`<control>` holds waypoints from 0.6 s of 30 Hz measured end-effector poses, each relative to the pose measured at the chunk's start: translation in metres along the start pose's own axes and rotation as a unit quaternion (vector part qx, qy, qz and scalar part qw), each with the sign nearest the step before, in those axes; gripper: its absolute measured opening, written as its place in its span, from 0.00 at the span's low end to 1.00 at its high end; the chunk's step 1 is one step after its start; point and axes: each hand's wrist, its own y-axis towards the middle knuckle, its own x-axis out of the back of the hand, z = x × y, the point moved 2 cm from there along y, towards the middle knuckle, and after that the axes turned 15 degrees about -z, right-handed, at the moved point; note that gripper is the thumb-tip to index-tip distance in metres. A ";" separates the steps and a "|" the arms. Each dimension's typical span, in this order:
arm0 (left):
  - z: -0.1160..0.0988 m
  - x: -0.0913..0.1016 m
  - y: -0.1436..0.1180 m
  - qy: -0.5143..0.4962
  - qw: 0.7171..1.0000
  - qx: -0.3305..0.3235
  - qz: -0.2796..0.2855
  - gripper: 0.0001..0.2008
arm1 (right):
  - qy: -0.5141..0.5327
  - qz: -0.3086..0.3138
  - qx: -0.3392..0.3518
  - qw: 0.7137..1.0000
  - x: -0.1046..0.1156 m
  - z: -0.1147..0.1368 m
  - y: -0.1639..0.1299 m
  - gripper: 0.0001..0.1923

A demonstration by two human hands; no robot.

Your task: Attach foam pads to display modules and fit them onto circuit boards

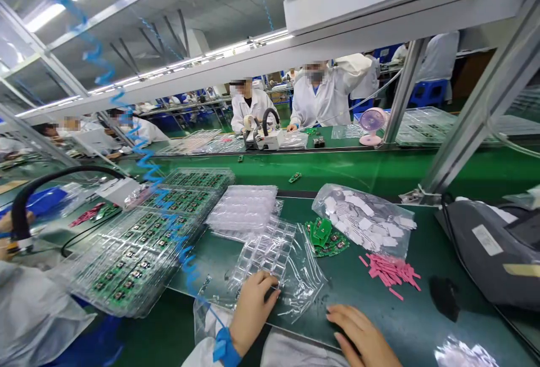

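Our left fingers (270, 293) curl loosely onto the near edge of a clear tray (264, 254), their tips pressing it without closing round it; the left hand (252, 311) wears a blue wrist strap (223, 347) from which a coiled blue cord (147, 164) climbs away to the upper left. The tray lies flat on the green tabletop (422, 322), partly over a crumpled clear bag (304, 277). Our right hand (358, 336) rests flat on the tabletop just right of the bag, fingers stretched out and open, holding nothing. Beyond the tray sits a stack of more clear trays (244, 209), and to its left we see wide trays loaded with small green boards (135, 254). Just right of the tray lies a small heap of loose green boards (324, 236), touching a plastic bag of white pads (365, 221). In front of that bag, near our right hand, is a scatter of pink strips (390, 271). A dark grey machine (489, 254) stands at the far right. Across a green belt (337, 167), people in white coats (324, 97) sit at another bench with a small pink fan (372, 125).
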 end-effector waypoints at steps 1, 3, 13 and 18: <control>0.005 -0.004 -0.004 0.012 1.000 -0.003 -0.008 0.07 | 0.001 0.034 -0.010 0.999 -0.005 0.005 0.008 0.15; 0.013 -0.009 -0.005 0.025 1.000 -0.010 -0.016 0.07 | 0.005 0.105 -0.039 0.994 -0.013 0.014 0.022 0.16; 0.030 0.007 0.029 -0.036 0.999 0.011 0.006 0.23 | 0.021 0.203 -0.051 0.978 -0.024 0.011 0.029 0.19; 0.038 0.019 0.037 -0.073 0.984 0.155 0.057 0.26 | 0.004 0.137 -0.009 0.990 -0.026 0.011 0.024 0.16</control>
